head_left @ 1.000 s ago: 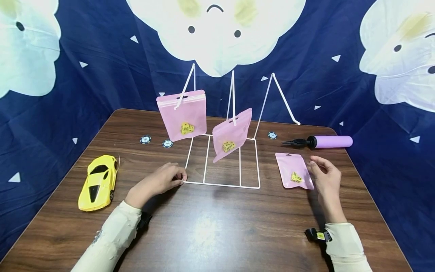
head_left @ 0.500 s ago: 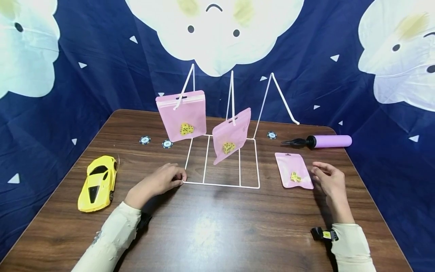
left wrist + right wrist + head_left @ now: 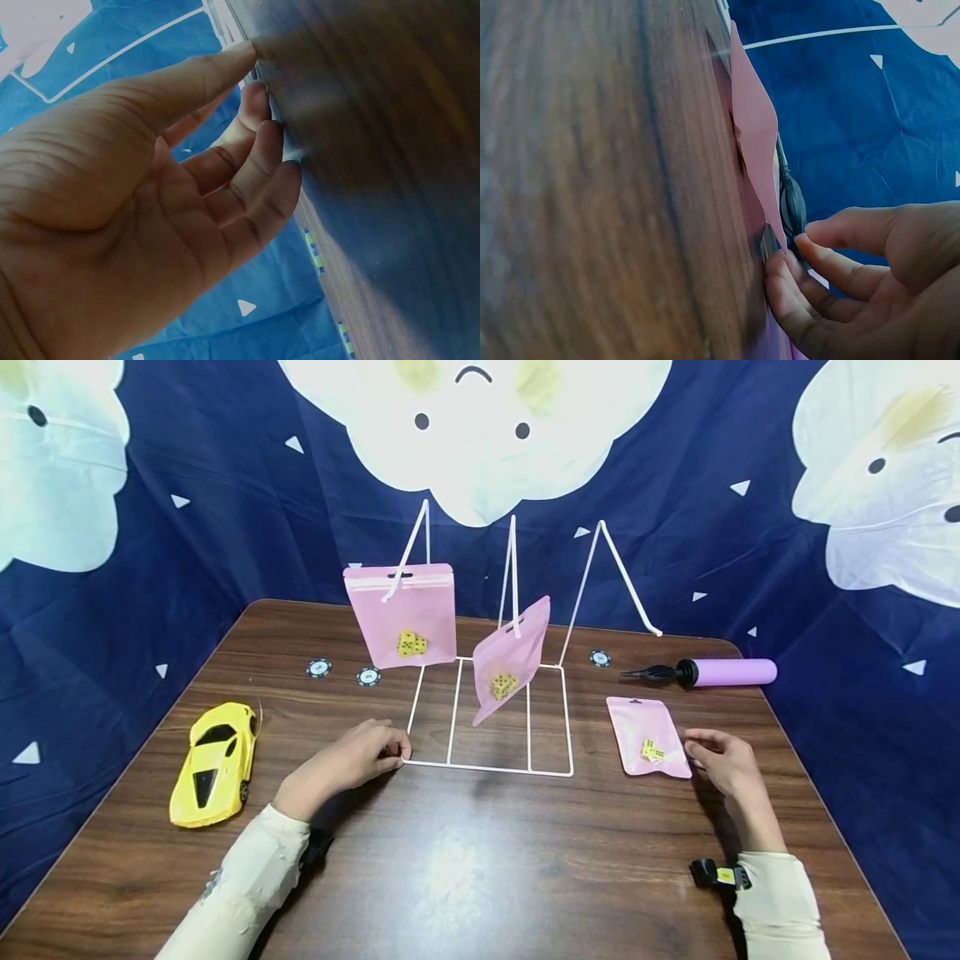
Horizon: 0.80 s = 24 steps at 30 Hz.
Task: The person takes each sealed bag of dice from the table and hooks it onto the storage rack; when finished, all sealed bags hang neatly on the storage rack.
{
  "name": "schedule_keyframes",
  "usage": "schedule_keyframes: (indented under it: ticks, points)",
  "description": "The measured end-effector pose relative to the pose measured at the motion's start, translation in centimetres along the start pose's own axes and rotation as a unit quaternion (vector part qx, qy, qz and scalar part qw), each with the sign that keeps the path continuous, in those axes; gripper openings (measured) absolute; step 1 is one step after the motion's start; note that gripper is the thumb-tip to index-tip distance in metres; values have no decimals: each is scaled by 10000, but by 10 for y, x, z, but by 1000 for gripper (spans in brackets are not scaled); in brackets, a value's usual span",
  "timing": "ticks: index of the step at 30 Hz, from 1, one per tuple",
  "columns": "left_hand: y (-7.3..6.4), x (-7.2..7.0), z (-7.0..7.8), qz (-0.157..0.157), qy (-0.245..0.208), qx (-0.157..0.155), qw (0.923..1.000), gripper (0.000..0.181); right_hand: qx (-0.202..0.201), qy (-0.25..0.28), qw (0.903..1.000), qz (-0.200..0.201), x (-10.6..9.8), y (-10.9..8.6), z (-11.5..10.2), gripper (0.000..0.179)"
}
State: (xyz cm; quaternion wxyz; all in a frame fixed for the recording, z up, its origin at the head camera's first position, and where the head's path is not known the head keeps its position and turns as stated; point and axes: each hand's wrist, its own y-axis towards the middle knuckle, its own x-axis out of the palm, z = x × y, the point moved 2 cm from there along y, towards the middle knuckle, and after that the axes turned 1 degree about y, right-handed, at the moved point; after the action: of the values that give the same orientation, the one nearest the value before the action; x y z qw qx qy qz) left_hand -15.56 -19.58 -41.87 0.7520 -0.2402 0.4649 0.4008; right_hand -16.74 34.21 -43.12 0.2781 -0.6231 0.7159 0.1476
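My left hand (image 3: 367, 752) holds the near left corner of a white wire display rack (image 3: 491, 767), thumb and fingertips at the wire in the left wrist view. Two pink zip bags with yellow dice hang from its hooks: the left bag (image 3: 401, 614) faces me, the middle bag (image 3: 517, 652) is turned sideways. The right hook has no bag. A third pink bag (image 3: 630, 727) with yellow dice (image 3: 652, 750) lies flat right of the rack. My right hand (image 3: 731, 768) is at its right edge, fingers loosely bent, fingertips right at the bag's edge (image 3: 757, 142) in the right wrist view.
A yellow toy car (image 3: 213, 764) stands at the left. A purple hand pump (image 3: 731, 672) with a black nozzle lies behind the flat bag. Poker chips (image 3: 318, 668) lie on the wooden table (image 3: 525, 868) around the rack's back. A blue cloth with clouds hangs behind.
My right hand has moved from the flat bag's upper right edge down towards its lower right edge. The middle bag has turned a little on its hook. The left hand stays at the rack corner.
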Motion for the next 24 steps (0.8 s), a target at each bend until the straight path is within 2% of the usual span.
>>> schedule_keyframes:
  ticks: [4, 12, 19, 24]
  points:
    - [0, 0, 0, -5, 14, -13, 10000, 18, -198, -39, 9998, -88, 3, 0, -2, 36]
    - [-3, -1, 2, 31, -26, 55, 10000, 19, 101, -172, 9998, -57, 8, 3, -3, 33]
    - [0, -1, 0, -7, -39, 55, 10000, 19, -98, -596, 9981, 78, 8, 4, -6, 29]
    - [0, 0, 0, -31, 4, 7, 10000, 20, 66, -568, 9983, 131, 9, 3, -6, 29]
